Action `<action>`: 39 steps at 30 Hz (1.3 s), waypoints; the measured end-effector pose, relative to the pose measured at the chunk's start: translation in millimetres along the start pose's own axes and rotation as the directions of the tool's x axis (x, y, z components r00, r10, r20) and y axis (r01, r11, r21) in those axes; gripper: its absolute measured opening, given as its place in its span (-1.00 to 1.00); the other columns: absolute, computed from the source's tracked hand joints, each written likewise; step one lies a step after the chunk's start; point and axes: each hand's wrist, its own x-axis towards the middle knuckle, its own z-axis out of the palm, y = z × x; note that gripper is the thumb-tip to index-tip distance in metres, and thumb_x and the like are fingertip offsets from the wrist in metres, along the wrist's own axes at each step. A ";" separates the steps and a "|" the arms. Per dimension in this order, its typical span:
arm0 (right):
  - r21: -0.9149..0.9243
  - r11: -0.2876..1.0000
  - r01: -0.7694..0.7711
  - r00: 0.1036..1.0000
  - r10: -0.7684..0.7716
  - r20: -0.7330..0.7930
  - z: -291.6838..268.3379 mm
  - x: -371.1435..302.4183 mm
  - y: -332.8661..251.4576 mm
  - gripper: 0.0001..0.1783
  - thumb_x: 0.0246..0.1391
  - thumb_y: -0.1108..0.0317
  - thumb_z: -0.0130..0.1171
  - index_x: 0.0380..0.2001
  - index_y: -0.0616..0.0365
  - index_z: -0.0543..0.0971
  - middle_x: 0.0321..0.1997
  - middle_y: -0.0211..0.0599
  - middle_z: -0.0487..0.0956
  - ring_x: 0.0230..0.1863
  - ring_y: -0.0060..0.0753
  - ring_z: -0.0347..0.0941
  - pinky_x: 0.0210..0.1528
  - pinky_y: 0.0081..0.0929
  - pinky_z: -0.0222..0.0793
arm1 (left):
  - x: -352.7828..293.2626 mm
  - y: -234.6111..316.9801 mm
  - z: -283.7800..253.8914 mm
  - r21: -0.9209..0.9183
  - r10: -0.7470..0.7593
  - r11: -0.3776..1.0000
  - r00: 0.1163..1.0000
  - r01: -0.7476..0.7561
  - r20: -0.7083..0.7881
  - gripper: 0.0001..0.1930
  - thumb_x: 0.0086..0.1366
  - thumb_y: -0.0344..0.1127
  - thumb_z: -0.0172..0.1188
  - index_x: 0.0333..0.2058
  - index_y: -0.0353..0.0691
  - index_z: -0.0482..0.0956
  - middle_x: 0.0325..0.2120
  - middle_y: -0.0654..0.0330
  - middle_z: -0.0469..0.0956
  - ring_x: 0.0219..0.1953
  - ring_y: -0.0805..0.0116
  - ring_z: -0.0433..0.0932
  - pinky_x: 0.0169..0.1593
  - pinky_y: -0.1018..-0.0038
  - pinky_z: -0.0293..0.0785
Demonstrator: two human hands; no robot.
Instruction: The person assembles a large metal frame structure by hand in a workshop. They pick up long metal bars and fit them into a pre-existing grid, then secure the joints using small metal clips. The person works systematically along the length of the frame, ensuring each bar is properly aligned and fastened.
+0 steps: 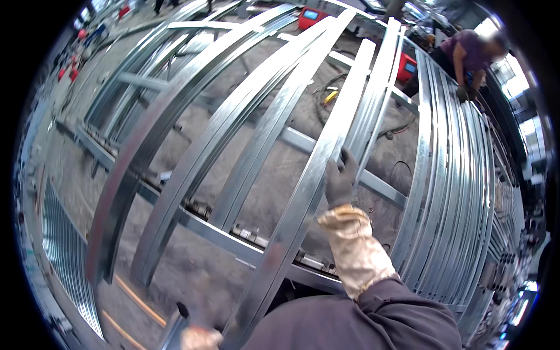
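My right hand (341,179), in a grey glove with a pale, worn cuff, lies against the right edge of a long galvanized steel beam (312,178). Its fingers reach forward, apart, along the metal. The beam slants from the lower middle to the upper right, across a steel cross rail (221,236). At the lower edge my left hand (201,338) is smeared by motion, close to the beam's near end. Its fingers do not show clearly. Beside it a small dark object (182,309) sticks up, too blurred to name.
More steel beams (204,137) lie across the rails to the left. A dense row of steel profiles (452,192) fills the right side, where a co-worker (466,58) bends over the far end. Red machines (312,17) with screens and cables stand behind. Stacked corrugated metal (67,256) lies far left.
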 end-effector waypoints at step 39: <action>0.434 0.559 -0.707 0.706 0.600 0.378 -41.2 -112.3 10.6 -0.40 0.28 0.32 0.39 0.29 0.22 0.40 -0.01 -0.13 0.65 -0.08 -0.33 0.63 -0.09 -0.30 0.66 | -99.7 74.6 -21.5 -0.568 0.126 0.823 0.970 0.015 0.208 -0.04 0.04 0.08 0.61 0.34 -0.25 0.41 0.08 -0.11 0.64 0.10 -0.06 0.63 0.16 0.12 0.55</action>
